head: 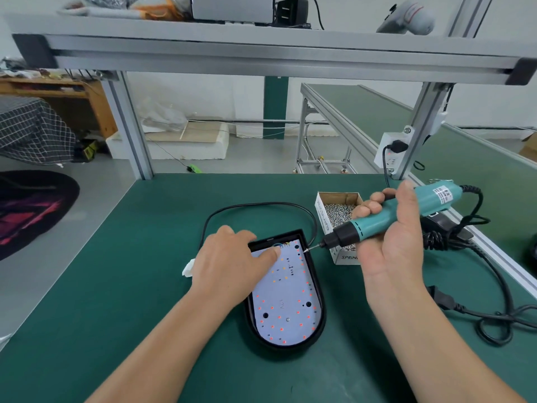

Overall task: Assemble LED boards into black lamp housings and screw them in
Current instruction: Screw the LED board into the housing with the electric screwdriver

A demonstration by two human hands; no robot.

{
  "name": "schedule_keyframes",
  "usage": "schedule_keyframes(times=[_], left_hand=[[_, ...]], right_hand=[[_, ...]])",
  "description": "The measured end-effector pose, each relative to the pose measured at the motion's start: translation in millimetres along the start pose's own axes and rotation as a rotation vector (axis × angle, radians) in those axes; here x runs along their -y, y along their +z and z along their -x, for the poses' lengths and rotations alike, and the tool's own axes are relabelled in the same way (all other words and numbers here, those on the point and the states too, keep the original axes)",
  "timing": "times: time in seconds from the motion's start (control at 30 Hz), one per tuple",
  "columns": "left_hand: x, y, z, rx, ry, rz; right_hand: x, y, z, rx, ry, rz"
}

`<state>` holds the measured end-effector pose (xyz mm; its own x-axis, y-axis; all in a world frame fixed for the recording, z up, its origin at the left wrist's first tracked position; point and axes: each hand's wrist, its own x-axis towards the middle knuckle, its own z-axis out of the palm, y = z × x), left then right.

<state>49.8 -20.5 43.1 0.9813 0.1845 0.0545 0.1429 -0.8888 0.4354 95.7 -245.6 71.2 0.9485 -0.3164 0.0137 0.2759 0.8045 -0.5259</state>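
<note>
The green bench (139,257) carries a black lamp housing (284,348) at its centre, rounded end toward six o'clock. An LED board (286,301) lies inside the housing, dotted with red and amber LEDs. The left hand (232,263) lies released, fingers flat, pressing the board's eleven o'clock corner. The right hand (389,242) grasps a teal electric screwdriver (386,216), tilted, with its bit tip at the board's one o'clock corner. At two o'clock from the housing, just beside it, stands an open cardboard box (322,216) of small silver screws (340,212). A black cable (261,203) loops past the housing's twelve o'clock end.
</note>
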Motion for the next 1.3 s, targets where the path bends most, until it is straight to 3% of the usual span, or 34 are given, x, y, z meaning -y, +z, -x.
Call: schedule_keyframes(times=[0.13, 0.4, 1.07, 1.3], left_hand=[[2.6, 3.2, -3.8, 0.062, -0.026, 0.180], [2.9, 7.3, -9.2, 0.106, 0.033, 0.302], [9.3, 14.3, -15.7, 0.102, 0.080, 0.350], [5.8, 13.0, -14.4, 0.099, 0.084, 0.354]], right_hand=[[-1.0, 0.5, -0.2, 0.012, -0.030, 0.050], [-5.1, -0.7, 1.2, 0.098, -0.102, 0.223], [-17.5, 4.0, 7.9, 0.194, -0.139, 0.354], [-20.0, 7.8, 7.4, 0.345, -0.125, 0.448]])
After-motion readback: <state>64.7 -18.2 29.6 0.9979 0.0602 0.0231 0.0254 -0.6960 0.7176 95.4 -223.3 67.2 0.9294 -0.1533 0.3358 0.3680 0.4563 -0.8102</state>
